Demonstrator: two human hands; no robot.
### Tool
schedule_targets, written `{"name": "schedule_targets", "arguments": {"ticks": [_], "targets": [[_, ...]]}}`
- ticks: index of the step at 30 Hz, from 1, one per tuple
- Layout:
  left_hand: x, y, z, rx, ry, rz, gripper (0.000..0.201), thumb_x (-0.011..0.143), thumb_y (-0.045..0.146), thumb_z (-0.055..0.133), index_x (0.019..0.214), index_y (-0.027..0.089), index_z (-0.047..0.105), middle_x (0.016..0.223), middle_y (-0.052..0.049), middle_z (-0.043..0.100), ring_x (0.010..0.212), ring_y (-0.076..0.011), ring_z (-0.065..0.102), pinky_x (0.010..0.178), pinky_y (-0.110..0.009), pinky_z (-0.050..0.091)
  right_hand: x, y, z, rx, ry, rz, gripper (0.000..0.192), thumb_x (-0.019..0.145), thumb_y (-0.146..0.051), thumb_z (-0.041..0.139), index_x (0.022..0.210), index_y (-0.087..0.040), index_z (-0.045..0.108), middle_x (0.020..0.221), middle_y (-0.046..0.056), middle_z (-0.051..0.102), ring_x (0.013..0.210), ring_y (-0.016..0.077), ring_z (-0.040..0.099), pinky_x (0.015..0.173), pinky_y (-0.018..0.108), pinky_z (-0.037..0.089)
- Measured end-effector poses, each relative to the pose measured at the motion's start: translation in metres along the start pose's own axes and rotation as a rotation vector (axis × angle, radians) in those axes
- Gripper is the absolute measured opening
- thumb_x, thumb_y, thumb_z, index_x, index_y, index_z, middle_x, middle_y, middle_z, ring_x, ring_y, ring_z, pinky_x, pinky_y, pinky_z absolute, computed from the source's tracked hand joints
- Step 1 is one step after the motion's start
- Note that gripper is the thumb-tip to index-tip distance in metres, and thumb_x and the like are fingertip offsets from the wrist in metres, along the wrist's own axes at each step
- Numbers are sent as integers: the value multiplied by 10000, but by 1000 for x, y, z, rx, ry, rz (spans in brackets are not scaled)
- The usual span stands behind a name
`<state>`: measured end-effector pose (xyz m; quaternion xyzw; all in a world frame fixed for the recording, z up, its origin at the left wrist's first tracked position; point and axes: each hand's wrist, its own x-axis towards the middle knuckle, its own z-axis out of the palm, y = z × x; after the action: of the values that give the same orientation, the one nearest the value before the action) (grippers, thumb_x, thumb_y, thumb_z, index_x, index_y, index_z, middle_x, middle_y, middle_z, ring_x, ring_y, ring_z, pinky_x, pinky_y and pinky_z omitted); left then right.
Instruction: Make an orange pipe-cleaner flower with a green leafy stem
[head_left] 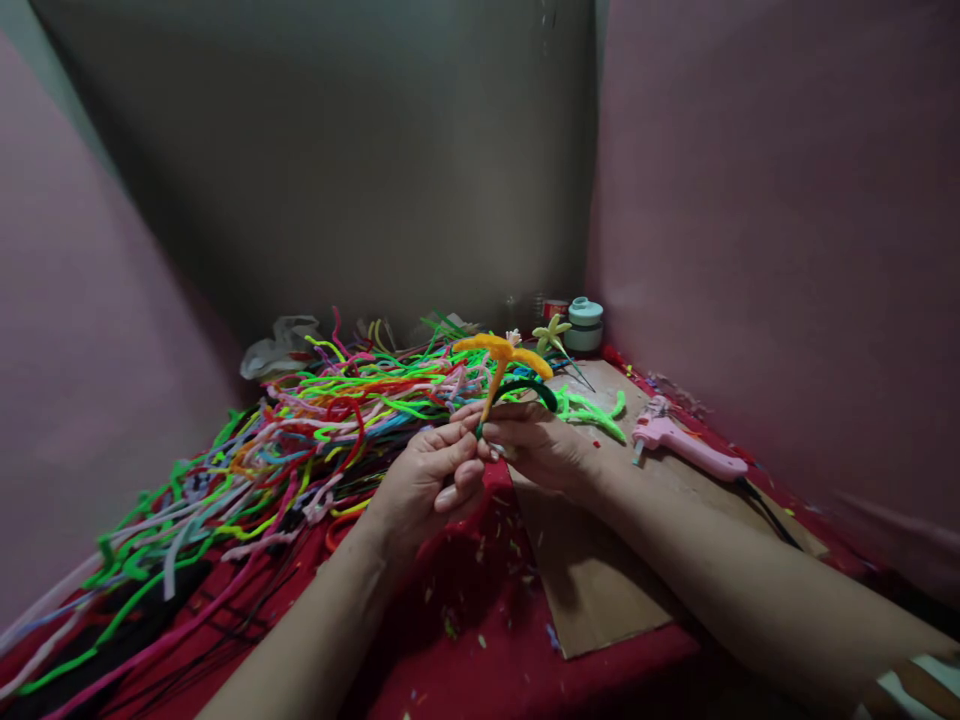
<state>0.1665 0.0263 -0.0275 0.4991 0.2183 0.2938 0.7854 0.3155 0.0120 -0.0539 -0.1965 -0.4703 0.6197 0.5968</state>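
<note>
My left hand (431, 478) and my right hand (541, 445) meet at the middle of the table, both pinching the stem of an orange pipe-cleaner flower (501, 350). Its orange petals spread above my fingers. A dark green pipe cleaner (529, 388) curls from the stem over my right hand. The lower stem is hidden between my fingertips.
A big heap of many-coloured pipe cleaners (292, 440) covers the red cloth (480, 620) at left. A cardboard sheet (592, 570) lies under my right arm, with a pink glue gun (686, 445) on it. A finished pale flower (551, 332) and a teal container (584, 322) stand at the back corner.
</note>
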Motion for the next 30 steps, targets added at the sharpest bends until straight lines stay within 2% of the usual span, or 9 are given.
{"name": "schedule_targets", "arguments": {"ticks": [5, 9, 12, 14, 16, 18, 23, 26, 30], "targets": [[3, -1, 0, 203, 45, 94, 238, 772, 362, 627, 730, 133, 577, 474, 66, 459, 316, -14, 306, 359, -157, 263, -1, 0, 1, -30, 94, -48, 146, 655, -244, 732, 759, -143, 716, 611, 1, 614, 549, 87, 470, 558, 243, 352], [4, -7, 4, 718, 248, 300, 221, 800, 356, 569, 714, 153, 559, 551, 32, 526, 455, -78, 482, 475, -203, 364, 1, 4, 2, -66, 200, -83, 124, 655, -260, 734, 679, -147, 690, 607, 7, 612, 559, 111, 494, 574, 262, 379], [4, -15, 2, 1091, 412, 445, 117, 790, 285, 566, 780, 171, 590, 555, 35, 535, 489, -100, 495, 541, -231, 373, 2, 8, 3, -75, 270, -120, 125, 617, -254, 762, 657, -162, 687, 662, 6, 630, 628, 127, 528, 625, 268, 407], [4, -19, 0, 1203, 466, 496, 120, 817, 264, 520, 778, 182, 598, 532, 40, 521, 468, -98, 474, 540, -234, 360, 1, 9, 5, -90, 246, -133, 127, 633, -275, 748, 672, -168, 692, 689, 10, 643, 665, 138, 545, 672, 284, 420], [3, -20, -1, 1143, 448, 476, 187, 843, 278, 478, 710, 186, 571, 503, 45, 496, 436, -93, 458, 513, -229, 355, 0, 7, 6, -138, 249, -138, 116, 644, -275, 739, 666, -173, 689, 682, 1, 640, 656, 132, 541, 685, 282, 415], [3, -17, 1, 956, 392, 402, 234, 850, 299, 469, 653, 185, 524, 503, 46, 498, 413, -87, 464, 482, -220, 361, -2, 2, 8, -219, 233, -136, 123, 673, -279, 721, 632, -175, 668, 631, -14, 615, 610, 118, 520, 660, 272, 403], [1, -5, 11, 610, 321, 286, 197, 830, 269, 523, 665, 161, 514, 506, 50, 526, 366, -60, 452, 411, -187, 332, -6, -10, 14, -346, 62, -143, 221, 739, -336, 672, 605, -169, 616, 539, -22, 561, 559, 121, 510, 634, 280, 402], [1, -3, 9, 508, 278, 290, 216, 827, 270, 549, 650, 150, 518, 493, 48, 523, 356, -51, 440, 392, -178, 325, -7, -10, 17, -284, 100, -150, 170, 667, -295, 735, 645, -175, 615, 581, -32, 571, 593, 120, 525, 663, 281, 414], [-1, -3, 5, 358, 190, 243, 240, 819, 308, 581, 652, 143, 530, 489, 50, 517, 344, -41, 413, 369, -168, 334, -6, -8, 16, -175, 137, -138, 101, 683, -268, 706, 663, -193, 642, 610, -29, 582, 593, 115, 512, 632, 276, 414]]}}
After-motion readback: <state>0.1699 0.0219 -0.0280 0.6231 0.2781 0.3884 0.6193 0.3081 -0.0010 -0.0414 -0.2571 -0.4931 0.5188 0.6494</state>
